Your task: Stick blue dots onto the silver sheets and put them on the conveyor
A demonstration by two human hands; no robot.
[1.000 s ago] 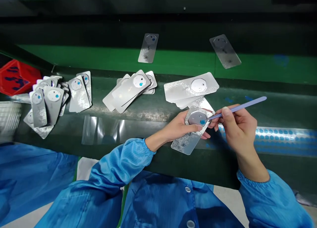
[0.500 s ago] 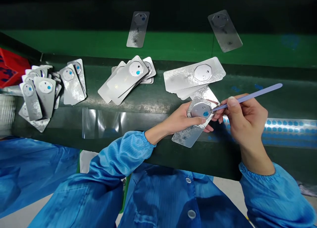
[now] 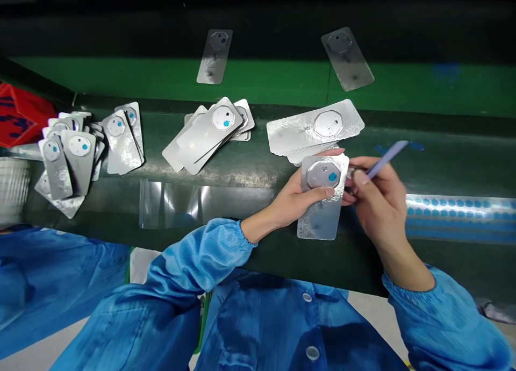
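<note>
One silver plate [image 3: 320, 223] sits in our left hand [image 3: 296, 199], clamped between thumb and fingers just above the dark green surface [image 3: 342, 266]. Our thumb lies at the lower edge of the plate's eight-sided window [image 3: 320, 175], and a blue dot [image 3: 332, 176] sits on the window's right side. Our right hand [image 3: 381, 204] pinches slim lilac tweezers [image 3: 387, 161] between thumb and fingers. Their tip is hidden behind the fingers near the plate's right edge, so we cannot tell whether it touches.

The plate looks thin, light and fairly stiff, with a slick foil face. We judge its long edges the safest hold, keeping fingers off the window and dot.

Just behind lies a loose stack of plates [image 3: 314, 126], with another pile [image 3: 209, 140] and a heap [image 3: 76, 158] further left. A strip of blue dots [image 3: 459, 215] lies to the right, and a clear plastic sheet [image 3: 173, 204] lies to the left.
</note>
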